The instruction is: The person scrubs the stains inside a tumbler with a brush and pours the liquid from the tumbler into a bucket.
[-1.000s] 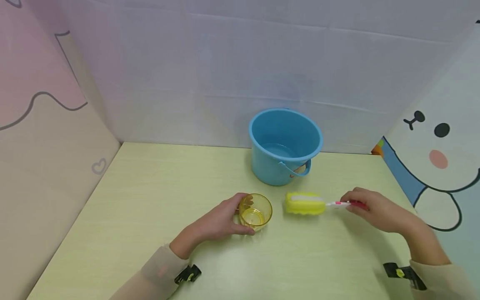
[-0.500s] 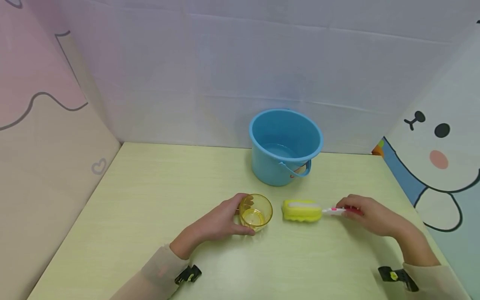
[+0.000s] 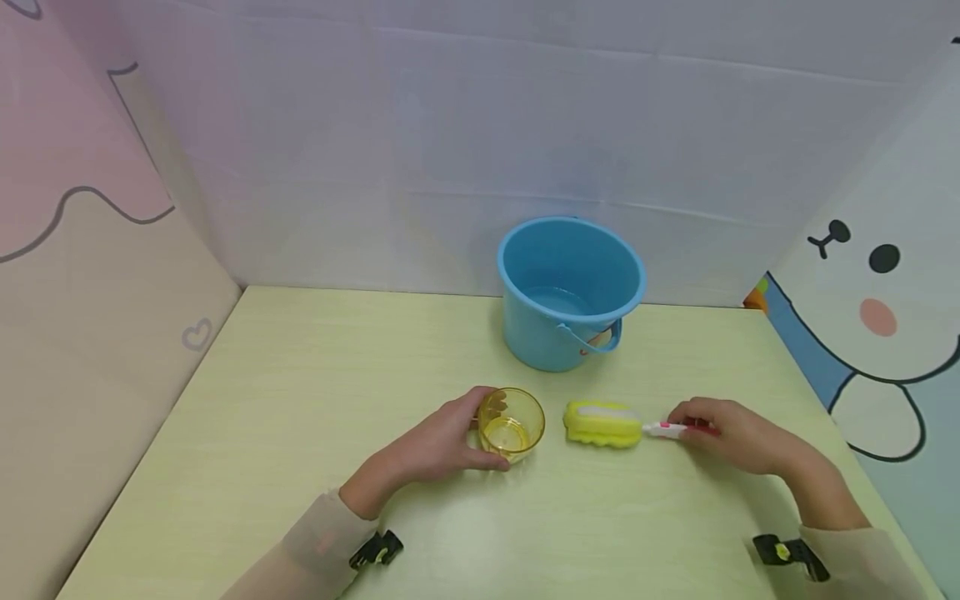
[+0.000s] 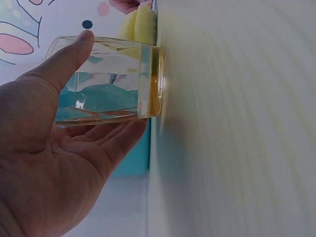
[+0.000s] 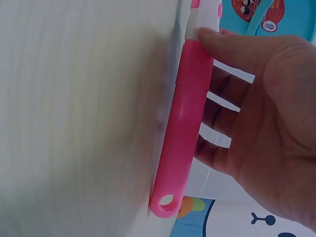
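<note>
Holding the clear amber cup (image 3: pixel 517 437) by its sides, the left hand (image 3: pixel 442 442) is nearest us, thumb and fingers curled about opposite walls; the cup stands upright on the pale table (image 3: pixel 315 383); just to its right, but apart from it, lies the yellow sponge brush (image 3: pixel 618 427), whose head looks to rest on the tabletop; at its far end the right hand (image 3: pixel 742 433) pinches the pink handle (image 5: pixel 182 118), thumb on one side and fingers behind, near where pink meets white.

We judge a few slips possible: the smooth cup could slide if the left thumb eased; the brush could twist or roll if the right hand's pinch loosened; a quick leftward sweep of the sponge could knock the cup, since they sit close.

Farther back stands the blue bucket (image 3: pixel 540 337); we cannot tell whether it holds water; its front sticker carries a round emblem (image 5: pixel 269 25), whose marks are too small for us to read; we make out no brand on cup or brush; behind everything hangs a pale backdrop (image 3: pixel 420 150), with a cartoon face (image 3: pixel 862 292) on the right-hand panel.
</note>
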The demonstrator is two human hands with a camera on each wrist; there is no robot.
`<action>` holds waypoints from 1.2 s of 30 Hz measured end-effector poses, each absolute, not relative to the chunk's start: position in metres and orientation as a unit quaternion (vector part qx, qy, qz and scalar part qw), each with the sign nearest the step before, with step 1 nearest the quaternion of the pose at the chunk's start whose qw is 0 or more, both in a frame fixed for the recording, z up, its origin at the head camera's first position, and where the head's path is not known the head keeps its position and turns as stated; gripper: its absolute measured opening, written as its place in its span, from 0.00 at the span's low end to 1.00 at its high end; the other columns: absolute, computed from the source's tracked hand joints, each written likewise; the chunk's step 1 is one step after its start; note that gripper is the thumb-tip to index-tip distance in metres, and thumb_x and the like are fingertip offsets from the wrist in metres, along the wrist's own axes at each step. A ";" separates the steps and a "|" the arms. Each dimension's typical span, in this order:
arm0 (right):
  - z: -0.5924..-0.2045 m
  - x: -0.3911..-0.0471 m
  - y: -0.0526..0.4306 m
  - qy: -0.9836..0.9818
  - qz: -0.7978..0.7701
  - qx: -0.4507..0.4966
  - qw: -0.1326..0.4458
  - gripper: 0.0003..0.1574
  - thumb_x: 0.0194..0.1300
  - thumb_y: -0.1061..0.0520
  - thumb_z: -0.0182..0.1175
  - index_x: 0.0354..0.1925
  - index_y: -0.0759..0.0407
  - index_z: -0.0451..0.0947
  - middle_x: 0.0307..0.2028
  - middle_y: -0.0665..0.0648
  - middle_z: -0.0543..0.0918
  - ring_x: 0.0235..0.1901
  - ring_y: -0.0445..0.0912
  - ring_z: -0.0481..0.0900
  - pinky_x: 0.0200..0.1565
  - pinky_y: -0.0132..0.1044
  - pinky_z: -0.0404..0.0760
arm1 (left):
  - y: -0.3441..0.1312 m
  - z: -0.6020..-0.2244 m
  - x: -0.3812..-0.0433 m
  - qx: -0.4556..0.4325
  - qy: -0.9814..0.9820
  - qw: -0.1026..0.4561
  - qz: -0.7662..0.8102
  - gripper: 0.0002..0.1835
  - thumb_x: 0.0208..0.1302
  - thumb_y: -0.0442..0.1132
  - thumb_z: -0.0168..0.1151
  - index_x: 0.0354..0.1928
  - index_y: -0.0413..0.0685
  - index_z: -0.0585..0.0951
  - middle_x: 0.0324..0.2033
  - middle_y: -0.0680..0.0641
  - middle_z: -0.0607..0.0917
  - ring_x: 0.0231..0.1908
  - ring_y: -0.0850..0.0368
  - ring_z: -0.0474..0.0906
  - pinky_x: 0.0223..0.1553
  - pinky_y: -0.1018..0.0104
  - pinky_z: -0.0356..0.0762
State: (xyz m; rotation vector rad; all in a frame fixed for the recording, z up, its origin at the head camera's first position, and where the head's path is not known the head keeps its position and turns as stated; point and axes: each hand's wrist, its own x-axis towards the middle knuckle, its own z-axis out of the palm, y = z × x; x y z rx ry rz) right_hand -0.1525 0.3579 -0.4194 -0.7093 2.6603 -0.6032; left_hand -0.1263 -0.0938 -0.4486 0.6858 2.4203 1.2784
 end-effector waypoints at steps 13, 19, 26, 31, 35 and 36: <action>-0.420 -0.153 0.355 0.930 -0.214 -0.237 0.184 0.08 0.76 0.59 0.66 0.51 0.49 0.83 0.39 0.42 0.80 0.38 0.39 0.74 0.40 0.36 0.76 | -0.094 -0.450 -0.126 0.242 0.849 0.156 0.444 0.50 0.57 0.51 0.84 0.76 0.47 0.66 0.68 0.48 0.77 0.69 0.52 0.73 0.71 0.52 0.71; -0.421 -0.154 0.356 0.926 -0.222 -0.242 0.187 0.10 0.74 0.57 0.67 0.52 0.49 0.83 0.38 0.42 0.80 0.38 0.39 0.74 0.40 0.35 0.78 | -0.094 -0.450 -0.126 0.241 0.849 0.156 0.443 0.50 0.57 0.52 0.84 0.76 0.47 0.66 0.68 0.47 0.77 0.69 0.52 0.73 0.71 0.52 0.71; -0.418 -0.154 0.354 0.925 -0.226 -0.237 0.194 0.14 0.73 0.52 0.70 0.53 0.50 0.82 0.38 0.45 0.79 0.39 0.41 0.75 0.40 0.35 0.78 | -0.094 -0.449 -0.126 0.244 0.850 0.154 0.441 0.50 0.57 0.51 0.84 0.76 0.46 0.66 0.68 0.47 0.77 0.68 0.52 0.74 0.71 0.52 0.71; -0.412 -0.155 0.355 0.928 -0.225 -0.240 0.177 0.18 0.73 0.50 0.70 0.56 0.53 0.81 0.38 0.45 0.79 0.38 0.41 0.75 0.38 0.36 0.78 | -0.094 -0.449 -0.126 0.243 0.849 0.154 0.444 0.50 0.57 0.50 0.84 0.76 0.46 0.66 0.68 0.47 0.78 0.68 0.52 0.74 0.70 0.52 0.72; -0.404 -0.158 0.353 0.935 -0.216 -0.225 0.170 0.20 0.74 0.50 0.69 0.59 0.54 0.80 0.40 0.46 0.80 0.41 0.43 0.76 0.40 0.38 0.79 | -0.094 -0.449 -0.126 0.242 0.849 0.154 0.443 0.50 0.57 0.50 0.84 0.76 0.47 0.67 0.67 0.47 0.78 0.68 0.52 0.74 0.70 0.52 0.72; -0.402 -0.159 0.353 0.937 -0.213 -0.223 0.165 0.21 0.74 0.50 0.69 0.60 0.55 0.80 0.41 0.46 0.80 0.42 0.44 0.76 0.41 0.40 0.80 | -0.094 -0.449 -0.126 0.242 0.849 0.154 0.443 0.50 0.57 0.50 0.84 0.76 0.47 0.67 0.67 0.47 0.78 0.67 0.52 0.74 0.70 0.52 0.72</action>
